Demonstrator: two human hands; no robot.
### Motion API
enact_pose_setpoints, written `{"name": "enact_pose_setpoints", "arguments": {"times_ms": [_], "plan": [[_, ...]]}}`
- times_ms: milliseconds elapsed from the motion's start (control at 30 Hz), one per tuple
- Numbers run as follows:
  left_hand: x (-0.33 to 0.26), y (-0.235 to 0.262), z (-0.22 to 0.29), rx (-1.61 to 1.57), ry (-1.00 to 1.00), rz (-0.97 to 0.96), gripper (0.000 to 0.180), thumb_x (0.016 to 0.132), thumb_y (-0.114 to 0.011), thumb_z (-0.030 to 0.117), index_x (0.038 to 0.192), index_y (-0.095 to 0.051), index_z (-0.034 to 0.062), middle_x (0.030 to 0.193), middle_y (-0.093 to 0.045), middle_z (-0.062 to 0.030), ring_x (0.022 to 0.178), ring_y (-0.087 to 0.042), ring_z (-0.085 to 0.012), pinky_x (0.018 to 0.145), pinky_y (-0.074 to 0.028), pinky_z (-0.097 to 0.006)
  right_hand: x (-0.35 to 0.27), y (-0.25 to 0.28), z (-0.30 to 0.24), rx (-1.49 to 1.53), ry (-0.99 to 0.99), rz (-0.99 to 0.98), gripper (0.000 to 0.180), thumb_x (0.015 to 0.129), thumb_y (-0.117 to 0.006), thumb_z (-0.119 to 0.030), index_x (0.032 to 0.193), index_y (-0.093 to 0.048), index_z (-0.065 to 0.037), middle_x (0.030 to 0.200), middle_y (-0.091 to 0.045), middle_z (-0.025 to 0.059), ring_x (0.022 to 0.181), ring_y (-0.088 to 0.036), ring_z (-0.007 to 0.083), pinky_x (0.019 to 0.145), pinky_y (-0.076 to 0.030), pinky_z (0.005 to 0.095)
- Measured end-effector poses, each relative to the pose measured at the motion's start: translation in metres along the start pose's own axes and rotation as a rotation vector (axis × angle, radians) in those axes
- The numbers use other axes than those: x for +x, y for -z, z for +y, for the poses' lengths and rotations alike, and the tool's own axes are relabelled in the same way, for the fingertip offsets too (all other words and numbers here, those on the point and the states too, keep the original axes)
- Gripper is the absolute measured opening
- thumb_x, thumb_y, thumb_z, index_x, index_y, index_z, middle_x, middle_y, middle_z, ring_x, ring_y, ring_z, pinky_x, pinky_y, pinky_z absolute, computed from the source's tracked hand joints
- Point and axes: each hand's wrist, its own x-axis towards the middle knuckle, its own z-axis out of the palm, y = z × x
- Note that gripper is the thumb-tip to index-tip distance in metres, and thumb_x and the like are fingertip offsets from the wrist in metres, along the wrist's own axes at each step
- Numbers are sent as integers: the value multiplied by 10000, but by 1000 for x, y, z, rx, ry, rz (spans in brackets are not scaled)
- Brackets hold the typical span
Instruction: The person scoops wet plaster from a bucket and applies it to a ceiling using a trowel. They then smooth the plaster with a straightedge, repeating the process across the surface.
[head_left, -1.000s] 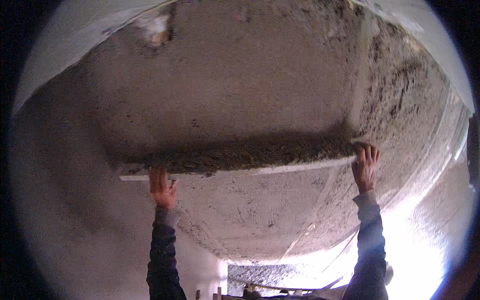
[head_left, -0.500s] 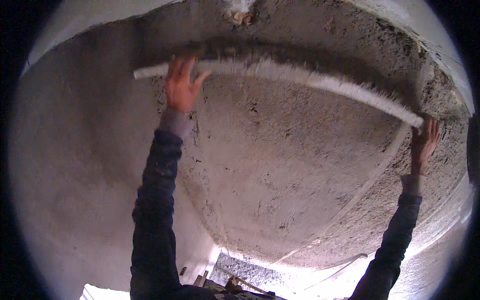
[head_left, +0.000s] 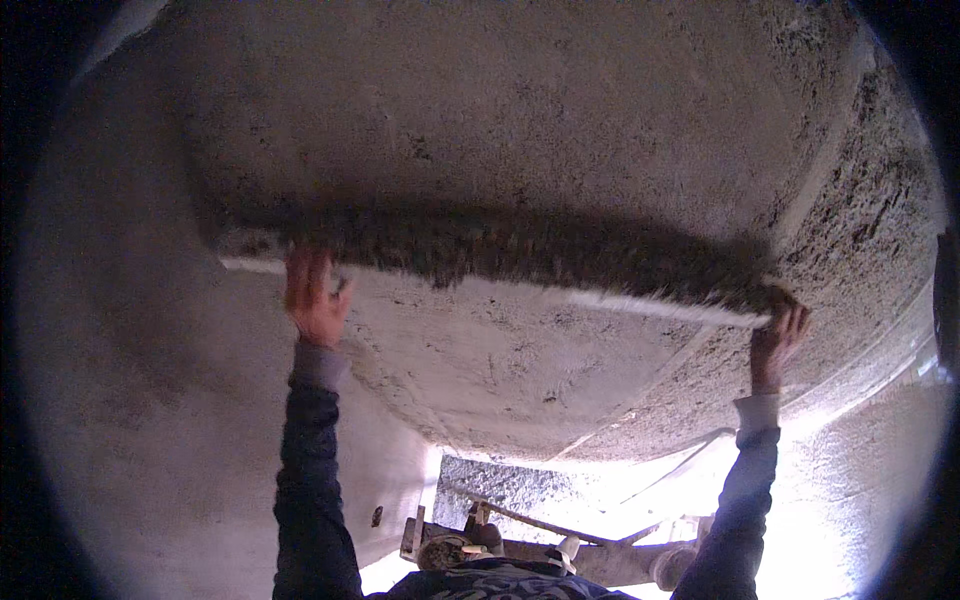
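A long pale straightedge [head_left: 670, 308] lies across the grey plastered surface [head_left: 500, 110], its right end a little lower than its left. Wet mortar [head_left: 480, 250] is heaped in a ragged dark band along its upper side and covers much of the middle. Near the left end, my left hand [head_left: 318, 305] is closed over the bar, fingers on the upper side and thumb apart. My right hand [head_left: 780, 338] grips the other end, its fingers curled round and partly hidden. Both arms are stretched out ahead of me.
A smoother wall [head_left: 130, 380] runs down the left. Rough, pitted mortar [head_left: 860, 210] borders the right side. Low in the view stands a dirty frame of bars [head_left: 610, 560], with strong light behind it. A thin rod or hose [head_left: 680, 462] shows above it.
Both hands have brought the straightedge down the picture, toward me, and slightly left. The mortar heap along its upper side has grown thicker.
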Motion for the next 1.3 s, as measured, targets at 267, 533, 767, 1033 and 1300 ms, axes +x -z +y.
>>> {"name": "enact_pose_setpoints", "arguments": {"times_ms": [267,533,767,1033,1300], "plan": [[-142,-29,55,-91,201,-275,650,643,-744,138,1223,-459,66,1298,-406,-187,1231,-335,-445,1019,-319,-515,-99,-47,-11,-20,152,16,413,653,-566,-142,1057,-512,-75,1079,-501,176,976,-461,366,830,-355,537],[-117,-29,59,-63,266,-150,667,636,-725,77,1233,-430,59,1311,-377,-193,1229,-325,-456,1010,-310,-549,-56,-24,-26,92,106,216,373,742,-511,-137,1113,-516,-105,1163,-502,118,1018,-470,319,859,-335,494],[-31,-16,27,-29,149,-24,748,619,-723,49,1293,-402,89,1338,-371,-174,1239,-334,-431,1003,-325,-538,8,-2,-23,100,33,353,353,737,-593,-82,1082,-526,-117,1093,-533,87,1048,-474,292,888,-335,464],[101,8,-10,190,55,193,597,691,-735,141,1234,-493,85,1260,-484,-158,1203,-424,-373,990,-369,-496,134,63,-11,16,94,454,371,699,-653,-130,1052,-540,-106,1043,-545,93,986,-491,299,832,-362,456],[150,32,-34,271,-35,92,494,762,-694,135,1216,-517,51,1209,-538,-143,1108,-520,-306,949,-422,-423,157,81,-16,73,164,410,382,680,-691,-114,1035,-552,-139,992,-565,54,955,-507,278,835,-388,411]]}}
